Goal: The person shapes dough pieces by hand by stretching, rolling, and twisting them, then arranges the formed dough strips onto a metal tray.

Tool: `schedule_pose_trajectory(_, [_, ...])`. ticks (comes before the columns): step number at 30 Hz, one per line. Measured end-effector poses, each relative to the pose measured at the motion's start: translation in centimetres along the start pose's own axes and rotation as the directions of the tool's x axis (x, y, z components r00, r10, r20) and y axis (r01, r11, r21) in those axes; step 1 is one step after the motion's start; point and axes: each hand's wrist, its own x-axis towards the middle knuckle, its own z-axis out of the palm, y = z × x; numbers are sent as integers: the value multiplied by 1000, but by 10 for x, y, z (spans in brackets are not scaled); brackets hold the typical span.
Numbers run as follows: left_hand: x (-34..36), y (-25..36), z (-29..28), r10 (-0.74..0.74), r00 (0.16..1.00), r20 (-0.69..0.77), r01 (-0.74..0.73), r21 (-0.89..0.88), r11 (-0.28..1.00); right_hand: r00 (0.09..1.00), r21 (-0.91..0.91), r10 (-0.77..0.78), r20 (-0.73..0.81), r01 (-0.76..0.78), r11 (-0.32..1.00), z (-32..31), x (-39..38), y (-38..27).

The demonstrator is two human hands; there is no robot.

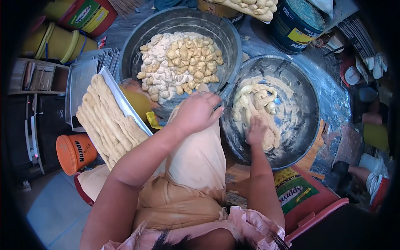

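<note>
My left hand (202, 110) rests on my cloth-covered knee beside the left basin's rim, fingers apart and empty. My right hand (257, 131) is down in the dark right basin (302, 121), on floury, pale dough strands (250, 98); its blurred fingertips are partly hidden in them. The larger left basin (131, 46) holds many small dough pieces (193, 58), some pale with flour, others yellower. Left of my forearm, a metal tray (141, 129) carries long dough rolls (102, 125) lying side by side.
Stacked trays (79, 68), buckets (71, 154) and tubs (296, 25) surround the basins. Another dough-laden tray (250, 6) is at the top. A red container (312, 214) is beside my right forearm. Another person's limb (358, 173) shows at the right edge.
</note>
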Motion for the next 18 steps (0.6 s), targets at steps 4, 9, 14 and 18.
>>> schedule_pose_trajectory(4, [0, 3, -2, 2, 1000, -7, -2, -4, 1000, 580, 182, 812, -74, -792, 582, 4, 17, 40])
schedule_pose_trajectory(9, [0, 3, -2, 0, 1000, -16, 0, 8, 1000, 690, 101, 723, -16, -718, 688, 33, 28, 0])
schedule_pose_trajectory(14, [3, 3, 1, 16, 999, -33, -16, -18, 1000, 947, 221, 321, -36, -305, 926, 20, 19, -68])
schedule_pose_trajectory(18, [1, -4, 2, 8, 998, -64, -10, -22, 1000, 953, 567, 302, -13, -242, 788, 13, 4, -60])
